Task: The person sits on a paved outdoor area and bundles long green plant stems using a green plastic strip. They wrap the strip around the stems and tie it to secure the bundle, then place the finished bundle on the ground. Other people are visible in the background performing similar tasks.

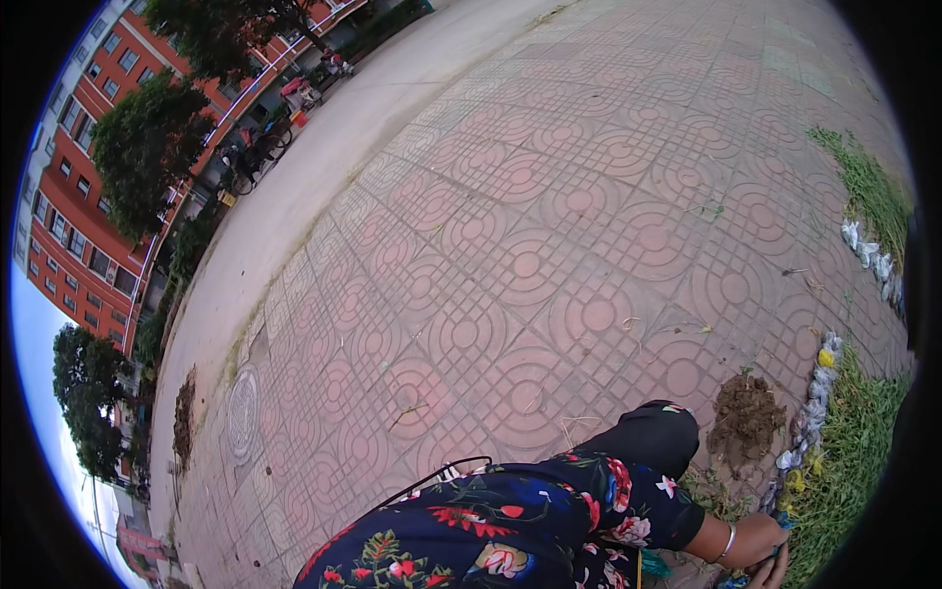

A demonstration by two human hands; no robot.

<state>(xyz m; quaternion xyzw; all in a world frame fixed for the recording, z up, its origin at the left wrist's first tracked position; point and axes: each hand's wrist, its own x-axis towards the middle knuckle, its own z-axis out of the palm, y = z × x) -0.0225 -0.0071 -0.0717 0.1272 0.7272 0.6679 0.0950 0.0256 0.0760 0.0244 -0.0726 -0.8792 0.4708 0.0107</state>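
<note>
My left hand [755, 539], with a silver bangle at the wrist, reaches to the lower right. Its fingers are curled closed beside a scrap of blue plastic [782, 519]; what they grip is hidden. Close below it, the fingers of my right hand [772, 570] show only in part, bent in toward the left. Both hands are at the near end of a row of green leafy plants [852, 461], whose ends are wrapped in white, yellow and blue plastic [812, 412]. A heap of brown soil [746, 424] lies on the paving just beyond my left forearm.
Another row of green plants [868, 191] with white plastic-wrapped ends [867, 251] lies farther off at the right. My dark-clad knee [659, 438] is near the soil. Patterned paving [525, 265] stretches ahead; a round manhole cover [242, 414], bicycles [260, 157] and trees stand leftward.
</note>
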